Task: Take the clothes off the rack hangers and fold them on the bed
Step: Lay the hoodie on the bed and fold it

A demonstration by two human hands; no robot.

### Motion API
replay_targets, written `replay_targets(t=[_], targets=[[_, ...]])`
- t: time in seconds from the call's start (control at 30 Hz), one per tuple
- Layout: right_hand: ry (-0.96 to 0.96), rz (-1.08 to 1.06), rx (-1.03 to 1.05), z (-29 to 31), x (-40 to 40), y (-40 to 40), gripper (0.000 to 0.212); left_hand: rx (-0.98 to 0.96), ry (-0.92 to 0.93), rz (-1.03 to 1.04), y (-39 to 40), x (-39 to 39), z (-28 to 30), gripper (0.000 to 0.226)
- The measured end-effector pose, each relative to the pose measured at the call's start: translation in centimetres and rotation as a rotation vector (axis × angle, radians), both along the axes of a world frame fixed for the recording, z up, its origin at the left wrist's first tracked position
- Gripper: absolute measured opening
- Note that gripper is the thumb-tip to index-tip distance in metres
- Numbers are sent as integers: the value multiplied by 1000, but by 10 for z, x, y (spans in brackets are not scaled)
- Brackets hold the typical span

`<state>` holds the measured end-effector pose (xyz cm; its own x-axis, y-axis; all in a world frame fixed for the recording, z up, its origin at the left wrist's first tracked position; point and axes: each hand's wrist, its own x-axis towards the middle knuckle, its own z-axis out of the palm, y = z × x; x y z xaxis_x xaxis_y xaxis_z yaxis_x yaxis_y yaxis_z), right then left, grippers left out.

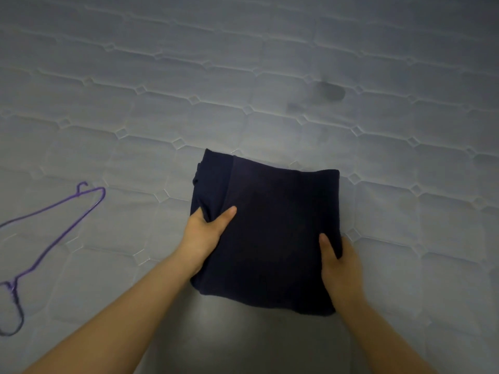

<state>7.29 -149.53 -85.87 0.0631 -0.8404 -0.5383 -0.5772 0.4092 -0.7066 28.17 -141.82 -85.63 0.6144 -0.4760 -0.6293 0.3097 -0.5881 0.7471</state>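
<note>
A dark navy garment (270, 228) lies folded into a compact square on the quilted grey mattress (243, 76). My left hand (206, 233) grips its left edge, thumb on top and fingers tucked under the fabric. On the right edge, my right hand (339, 263) holds the cloth the same way, thumb lying on the top layer. The fingers of both hands are hidden beneath the garment.
A purple wire hanger (51, 233) lies flat on the mattress at the far left, its hook toward the lower left corner. A dark smudge (330, 90) marks the mattress beyond the garment.
</note>
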Motion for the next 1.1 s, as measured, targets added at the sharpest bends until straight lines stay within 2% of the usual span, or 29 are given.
replay_targets(t=[0.07, 0.17, 0.33, 0.43, 0.53, 0.57, 0.6, 0.67, 0.73, 0.83, 0.93, 1.0, 1.1], targets=[[62, -27, -4, -9, -2, 2, 42, 45, -63, -31, -4, -1, -7, 41], [99, -26, 63, -18, -1, -4, 45, 134, -161, -70, -2, 6, -16, 28], [35, -13, 104, -16, -3, -8, 37, 209, -288, -92, 19, 29, -23, 51], [35, 16, 95, -6, -3, -6, 36, 293, -412, -78, 38, 38, -23, 45], [54, 45, 43, 4, -3, -3, 53, 220, -528, -24, 50, 42, -11, 13], [79, 46, -21, 8, -4, -2, 62, 190, -625, -38, 52, 43, -5, 14], [119, 71, -124, 14, -5, -2, 70, 156, -736, -71, 52, 42, 1, 25], [210, 213, -358, 26, -4, -3, 75, 50, -921, -207, 43, 35, 19, 41], [271, 423, -546, 33, 3, -2, 72, -64, -1056, -444, 27, 17, 36, 49], [354, 739, -713, 26, 16, 6, 70, -64, -1152, -801, 12, -18, 30, 59], [492, 975, -695, 2, 15, 9, 71, 118, -1142, -936, 17, -25, -3, 65], [567, 1026, -630, -16, 10, 5, 74, 209, -1102, -957, 25, -19, -24, 68], [574, 1037, -578, -39, 10, 1, 75, 237, -1096, -990, 28, -13, -47, 70]])
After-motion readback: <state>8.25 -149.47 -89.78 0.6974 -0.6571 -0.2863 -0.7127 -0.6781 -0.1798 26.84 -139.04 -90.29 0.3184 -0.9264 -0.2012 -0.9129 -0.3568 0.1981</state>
